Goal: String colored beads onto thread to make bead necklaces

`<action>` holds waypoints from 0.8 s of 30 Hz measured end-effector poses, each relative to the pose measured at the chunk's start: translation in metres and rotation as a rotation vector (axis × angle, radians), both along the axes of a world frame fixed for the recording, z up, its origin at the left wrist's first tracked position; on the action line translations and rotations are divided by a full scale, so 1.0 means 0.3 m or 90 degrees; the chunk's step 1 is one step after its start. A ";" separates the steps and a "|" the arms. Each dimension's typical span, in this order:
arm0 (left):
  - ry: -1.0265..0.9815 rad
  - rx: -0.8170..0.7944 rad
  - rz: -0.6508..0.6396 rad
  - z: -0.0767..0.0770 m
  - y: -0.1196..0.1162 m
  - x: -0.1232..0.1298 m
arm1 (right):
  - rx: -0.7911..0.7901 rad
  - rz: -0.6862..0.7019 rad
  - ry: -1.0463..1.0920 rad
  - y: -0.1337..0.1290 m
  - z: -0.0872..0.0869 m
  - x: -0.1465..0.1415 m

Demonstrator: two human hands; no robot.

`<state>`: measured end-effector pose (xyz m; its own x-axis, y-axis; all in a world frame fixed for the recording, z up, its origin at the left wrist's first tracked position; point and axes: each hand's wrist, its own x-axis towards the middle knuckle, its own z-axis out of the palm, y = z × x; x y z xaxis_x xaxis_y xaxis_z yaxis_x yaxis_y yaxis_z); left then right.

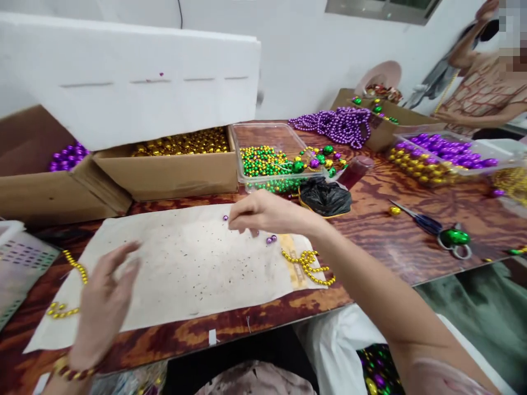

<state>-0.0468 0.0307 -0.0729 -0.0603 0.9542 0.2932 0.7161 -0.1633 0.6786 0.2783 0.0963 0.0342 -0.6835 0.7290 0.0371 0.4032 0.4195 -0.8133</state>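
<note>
My left hand is over the left end of a cream cloth, thumb and fingers apart, slightly blurred, with nothing visible in it. Beside it, gold bead strands lie partly hidden behind the hand. Above the cloth's far edge is my right hand, its fingers bent and drawn together; whatever they may hold is hidden. A loose purple bead lies by its fingertips. Two more purple beads rest below the right wrist. A gold bead string is looped at the cloth's right end.
Behind the cloth stand cardboard boxes of purple and gold beads and a clear tray of small green and gold ones. A black plastic bag, scissors and another bead tray are to the right. A person is at far right.
</note>
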 end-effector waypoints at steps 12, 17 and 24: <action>-0.344 -0.109 -0.258 0.047 0.197 0.403 | 0.077 -0.258 -0.258 0.128 -0.182 0.160; -0.427 -0.156 -0.051 -0.010 0.253 0.191 | 0.103 -0.384 -0.583 0.145 -0.339 0.319; -0.317 -0.160 0.116 -0.111 0.301 -0.025 | 0.104 -0.370 -0.701 0.053 -0.511 0.394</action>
<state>-0.0542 0.1211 -0.1063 -0.3030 0.9519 -0.0460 0.3029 0.1419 0.9424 0.3965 0.1122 -0.1190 0.0110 0.9733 -0.2295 0.9931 0.0162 0.1161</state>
